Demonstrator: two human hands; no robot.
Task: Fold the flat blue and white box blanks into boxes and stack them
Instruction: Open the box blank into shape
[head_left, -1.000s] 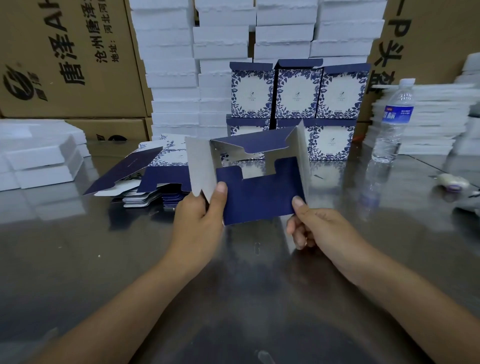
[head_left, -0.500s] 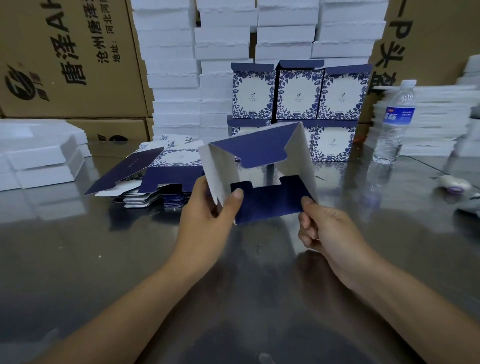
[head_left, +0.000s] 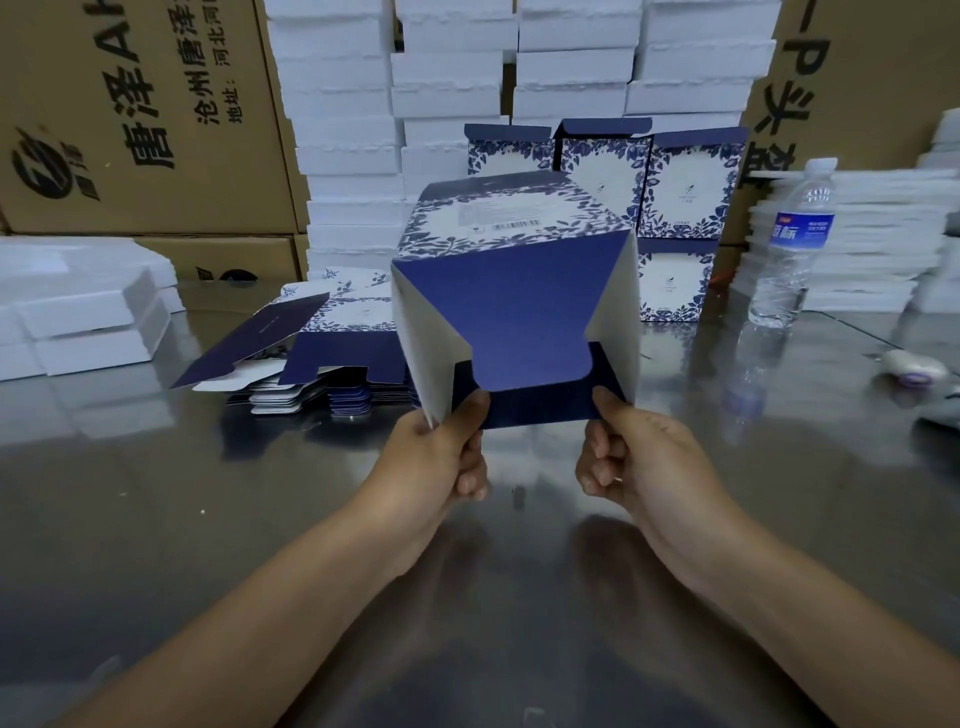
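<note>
Looks like the bottom-closing step. The left hand pinches the half-folded box at its near left corner, thumb on top, fingers curled beneath. The right hand pinches the near right corner, holding it above the steel table. Just above the thumbs the blue tongue flap overlaps the darker lower flap, seemingly not locked. Next, I'd say, the tongue wants pressing in until it catches. Blue floral print and a barcode cover the upper panel.
</note>
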